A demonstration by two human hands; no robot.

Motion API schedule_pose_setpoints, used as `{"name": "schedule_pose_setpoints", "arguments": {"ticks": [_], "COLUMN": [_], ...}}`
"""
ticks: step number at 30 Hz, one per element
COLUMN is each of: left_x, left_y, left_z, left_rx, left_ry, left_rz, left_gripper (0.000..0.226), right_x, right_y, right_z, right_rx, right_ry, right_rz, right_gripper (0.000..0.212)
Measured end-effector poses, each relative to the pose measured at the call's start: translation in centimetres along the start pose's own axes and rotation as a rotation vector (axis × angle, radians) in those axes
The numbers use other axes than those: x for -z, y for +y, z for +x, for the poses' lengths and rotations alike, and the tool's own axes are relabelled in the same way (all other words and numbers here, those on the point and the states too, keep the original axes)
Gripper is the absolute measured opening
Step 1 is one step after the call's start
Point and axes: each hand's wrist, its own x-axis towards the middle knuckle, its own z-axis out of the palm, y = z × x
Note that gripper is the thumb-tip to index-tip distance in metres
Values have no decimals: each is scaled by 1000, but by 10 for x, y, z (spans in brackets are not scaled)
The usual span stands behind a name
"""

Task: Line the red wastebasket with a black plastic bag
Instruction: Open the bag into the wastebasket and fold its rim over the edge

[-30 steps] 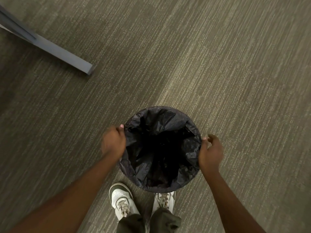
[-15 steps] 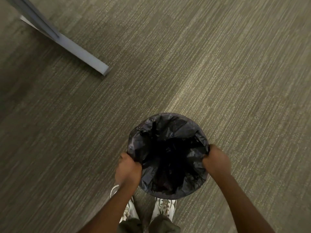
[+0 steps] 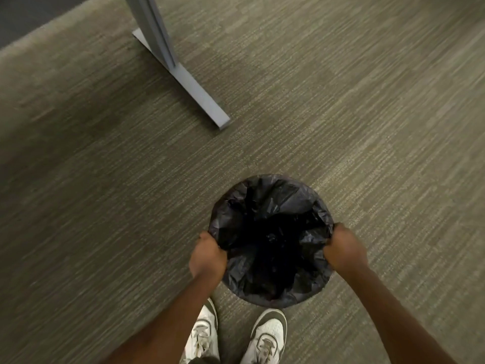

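While two white shoes [image 3: 267, 334] stand nearest on the carpet [image 3: 91, 206], the bin, wholly covered by the black bag [image 3: 270, 206], stands upright just beyond, mouth up. Left hand [image 3: 208, 254] and right hand [image 3: 345, 249] each fist bag film at opposite rim sides. Farther off lies a grey leg [image 3: 189, 82]; no writing reads.

Carpet [image 3: 341, 101] runs across the whole view, a grey-green weave with fine pale streaks, darker in a band toward the upper left corner. On it stands a grey metal foot [image 3: 194, 93], a flat bar lying slantwise with an upright post [image 3: 152, 27] rising from it near the top edge, and well apart from that, lower down, sits the bin [image 3: 270, 300], round and covered all over by the black bag [image 3: 265, 206]. Just beside the bin's near side, two white shoes [image 3: 270, 334] are planted on the carpet, toes pointing at it.
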Motion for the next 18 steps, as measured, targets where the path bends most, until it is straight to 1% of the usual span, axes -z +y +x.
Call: {"name": "schedule_pose_setpoints", "arguments": {"ticks": [2,4,6,8,10,14,16,18], "left_x": [18,39,62,84,99,124,133,139], "left_y": [-9,-18,-27,-38,-49,-71,-78,-85], "left_z": [13,30,47,61,74,96,106,115], "left_rx": [4,-9,46,95,88,152,174,201], "left_ry": [26,46,69,107,129,126,118,128], "left_rz": [-31,-49,-66,-115,-151,-179,-187,-218], "left_gripper": [33,44,51,50,50,60,61,58], "right_x": [2,3,2,1,1,-3,-6,-9], "right_y": [-30,-63,-99,-136,-169,-227,-251,-269], "right_z": [14,28,43,56,66,80,85,88], "right_rx": [63,141,224,300,368,484,499,523], "right_ry": [-4,0,-3,-11,-17,-25,-47,-32], "right_rz": [-7,-29,-64,-106,-112,-88,-125,-121], "right_gripper": [19,20,19,19,21,37,36,28]}}
